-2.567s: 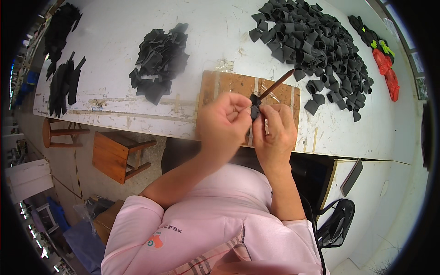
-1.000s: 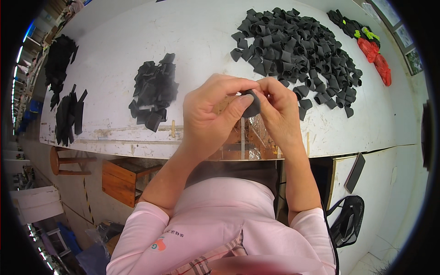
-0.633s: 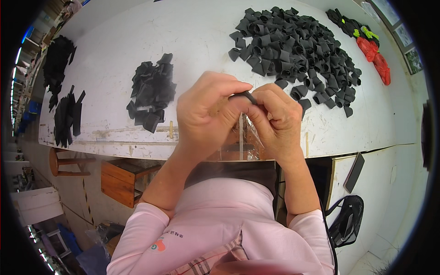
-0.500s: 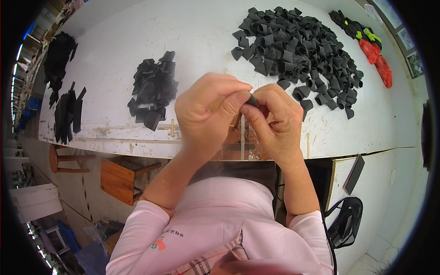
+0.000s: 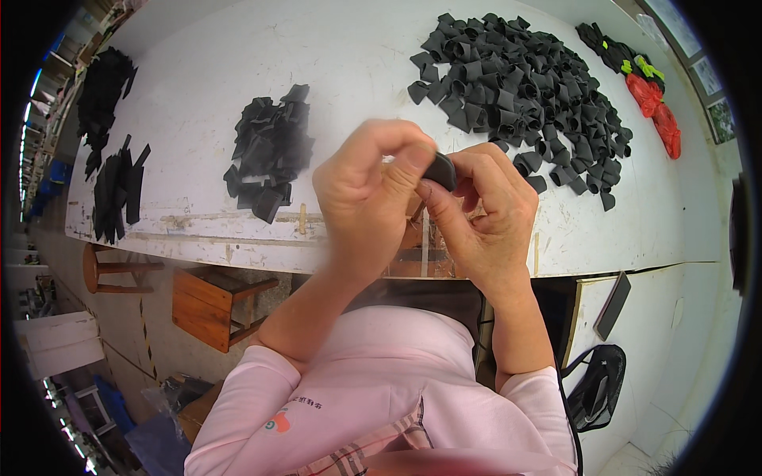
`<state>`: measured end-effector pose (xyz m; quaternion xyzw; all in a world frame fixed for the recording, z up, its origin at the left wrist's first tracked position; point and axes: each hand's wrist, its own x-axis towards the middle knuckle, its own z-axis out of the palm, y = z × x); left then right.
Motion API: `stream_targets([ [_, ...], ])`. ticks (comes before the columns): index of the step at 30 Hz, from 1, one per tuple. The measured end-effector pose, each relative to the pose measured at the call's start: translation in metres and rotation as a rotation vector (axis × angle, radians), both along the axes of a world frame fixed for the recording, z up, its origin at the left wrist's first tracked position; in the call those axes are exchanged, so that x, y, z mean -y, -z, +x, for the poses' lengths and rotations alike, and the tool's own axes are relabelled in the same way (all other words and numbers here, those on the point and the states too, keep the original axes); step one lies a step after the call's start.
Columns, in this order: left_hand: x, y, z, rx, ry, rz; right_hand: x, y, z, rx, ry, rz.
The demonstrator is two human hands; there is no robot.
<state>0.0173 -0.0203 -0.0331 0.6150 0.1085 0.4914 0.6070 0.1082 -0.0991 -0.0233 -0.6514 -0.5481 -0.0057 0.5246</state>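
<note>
Between my two hands, above the table's near edge, is a small dark piece of material (image 5: 441, 171), bent into a curve. My left hand (image 5: 373, 186) pinches its left side between thumb and fingers. From the other side my right hand (image 5: 488, 206) grips it, thumb below and curled fingers above. Part of the piece is hidden behind the fingers. Ahead and to the right lies a large heap of black rolled tube-like pieces (image 5: 516, 79). A smaller pile of flat black pieces (image 5: 271, 147) is left of my left hand.
Black strips (image 5: 116, 190) lie along the white table's (image 5: 182, 119) left side, with a dark stack (image 5: 103, 91) behind them. A red plastic bag (image 5: 655, 107) rests at the far right. Below the table are a wooden stool (image 5: 206, 305) and a black mesh bag (image 5: 599, 389).
Both hands have shifted slightly right. The dark piece has turned, so more of its curved face shows between my fingers.
</note>
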Motion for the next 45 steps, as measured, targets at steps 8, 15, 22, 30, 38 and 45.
stream_targets([
  [8,0.003,0.009,0.004,0.298,0.122,-0.652,0.004,-0.003,-0.001,-0.007,0.045,-0.033],
  [15,0.003,0.01,0.003,0.415,0.261,-0.763,0.006,-0.007,0.005,0.096,0.015,-0.052],
  [22,0.002,0.017,-0.001,0.267,0.159,-0.518,0.003,0.013,0.006,0.08,0.009,0.063],
  [30,-0.015,0.001,-0.005,-0.138,0.163,0.105,0.009,0.002,0.005,-0.111,-0.027,0.011],
  [38,-0.014,0.004,-0.008,-0.069,0.081,0.061,0.006,0.008,0.003,0.036,-0.057,-0.003],
  [45,-0.007,0.031,-0.009,-0.18,-0.259,0.293,0.008,0.0,0.017,-0.081,-0.042,-0.081],
])
